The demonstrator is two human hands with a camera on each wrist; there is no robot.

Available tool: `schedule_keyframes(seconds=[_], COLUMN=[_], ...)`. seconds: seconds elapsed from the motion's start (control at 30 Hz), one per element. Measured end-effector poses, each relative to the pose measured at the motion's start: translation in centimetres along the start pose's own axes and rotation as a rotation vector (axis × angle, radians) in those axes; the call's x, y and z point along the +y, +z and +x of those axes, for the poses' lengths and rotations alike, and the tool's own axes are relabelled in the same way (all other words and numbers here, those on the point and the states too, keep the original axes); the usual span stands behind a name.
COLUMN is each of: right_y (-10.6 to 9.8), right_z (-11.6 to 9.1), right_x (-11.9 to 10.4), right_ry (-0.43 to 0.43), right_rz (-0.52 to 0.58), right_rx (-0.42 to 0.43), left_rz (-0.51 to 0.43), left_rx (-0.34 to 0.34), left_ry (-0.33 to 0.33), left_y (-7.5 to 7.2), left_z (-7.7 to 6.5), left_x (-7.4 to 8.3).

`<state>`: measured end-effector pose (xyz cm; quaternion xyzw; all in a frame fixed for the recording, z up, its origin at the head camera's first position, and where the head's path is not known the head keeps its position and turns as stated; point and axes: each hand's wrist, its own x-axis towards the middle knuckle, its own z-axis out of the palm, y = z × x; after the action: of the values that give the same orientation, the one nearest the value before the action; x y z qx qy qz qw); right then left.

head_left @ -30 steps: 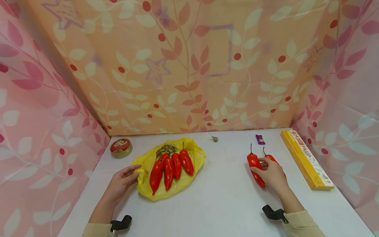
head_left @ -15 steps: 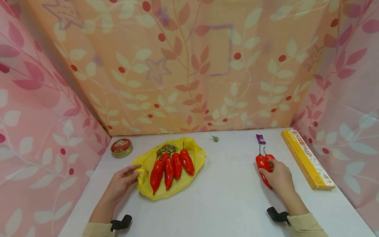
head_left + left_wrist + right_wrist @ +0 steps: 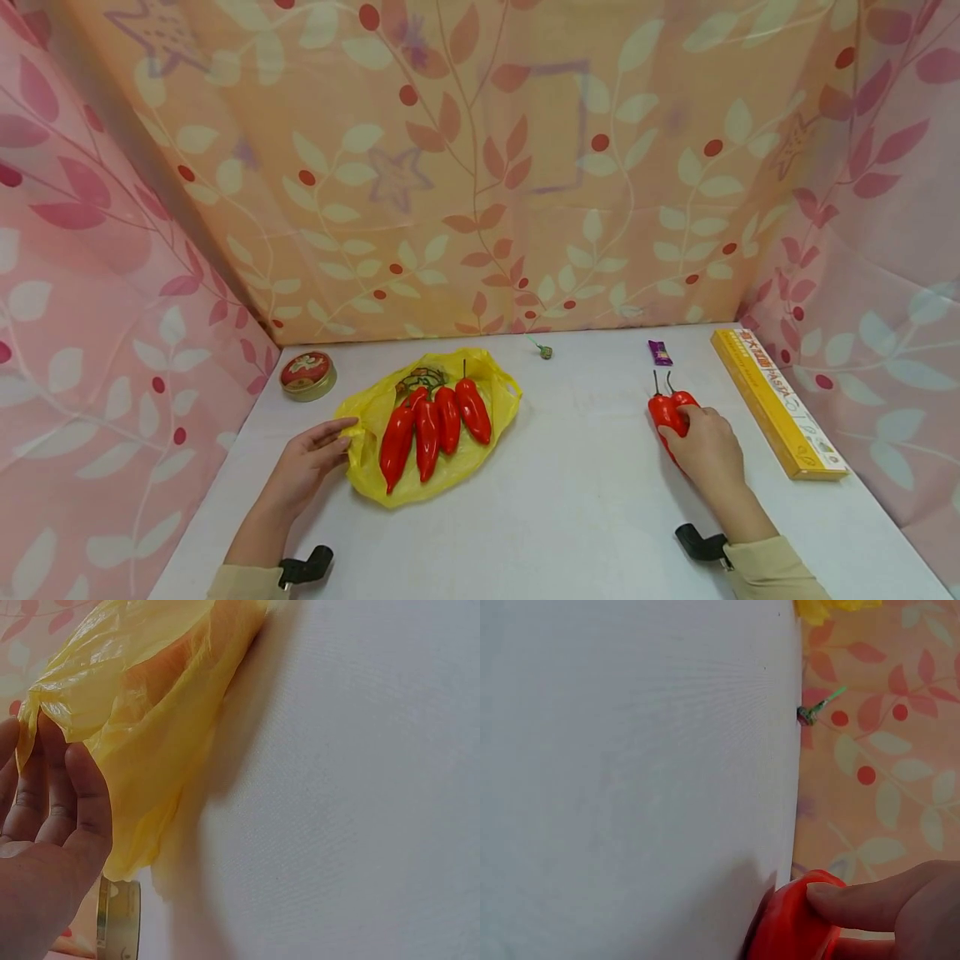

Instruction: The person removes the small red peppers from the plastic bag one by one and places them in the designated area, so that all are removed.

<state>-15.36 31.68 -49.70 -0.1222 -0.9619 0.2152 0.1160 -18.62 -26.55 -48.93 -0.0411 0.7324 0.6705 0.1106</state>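
My left hand point(image 3: 306, 468) pinches the left edge of a yellow plastic bag point(image 3: 358, 477), between thumb and fingers in the left wrist view. On the bag lie several red chili peppers point(image 3: 427, 437), with a tangle of thin green strands point(image 3: 423, 379) behind them. At the right, my right hand point(image 3: 711, 450) grips another red chili pepper point(image 3: 664, 412), thumb against its side. This one lies close beside a further red chili pepper point(image 3: 683, 398), mostly hidden under the hand. The right wrist view shows the thumb on the gripped pepper point(image 3: 791, 926), low over the white surface.
A round red-and-gold tin point(image 3: 307, 375) stands at the back left. Behind the right hand lie a small purple packet point(image 3: 660, 352) and, farther right, a long yellow pasta box point(image 3: 776, 408). A small green lollipop-like item point(image 3: 545, 352) rests near the back curtain point(image 3: 480, 208).
My right hand has moved right with its chili pepper, bringing it up against the other one; its stem has shifted slightly since. The left hand and bag have stayed put.
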Motion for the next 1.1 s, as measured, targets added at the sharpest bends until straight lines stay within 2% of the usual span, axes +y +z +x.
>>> schedule_keyframes(seconds=[0.2,0.37,0.5,0.7,0.83,1.1], right_y=[0.2,-0.7,-1.5,-2.5,-2.7,-2.4], right_z=[0.1,0.3,0.5,0.7,0.8,1.1], right_x=[0.0,0.1,-0.3,-2.7,-4.6,-7.5], right_ry=[0.017,0.051,0.048,-0.009,-0.072,-0.107], right_rz=[0.0,0.03,0.075,0.189,0.255,0.378], right_rx=[0.004,-0.041,-0.063,-0.102,-0.089,-0.132], left_rz=[0.009,0.011,0.01,0.005,0.003,0.005], left_rx=[0.0,0.0,-0.007,-0.003,0.002,0.01], left_ry=[0.004,0.004,0.007,0.003,-0.003,0.004], left_y=[0.0,-0.1,-0.1,-0.1,-0.2,0.0], left_z=[-0.1,-0.1,-0.2,-0.2,-0.2,-0.2], left_x=[-0.1,0.0,0.1,0.2,0.1,-0.1])
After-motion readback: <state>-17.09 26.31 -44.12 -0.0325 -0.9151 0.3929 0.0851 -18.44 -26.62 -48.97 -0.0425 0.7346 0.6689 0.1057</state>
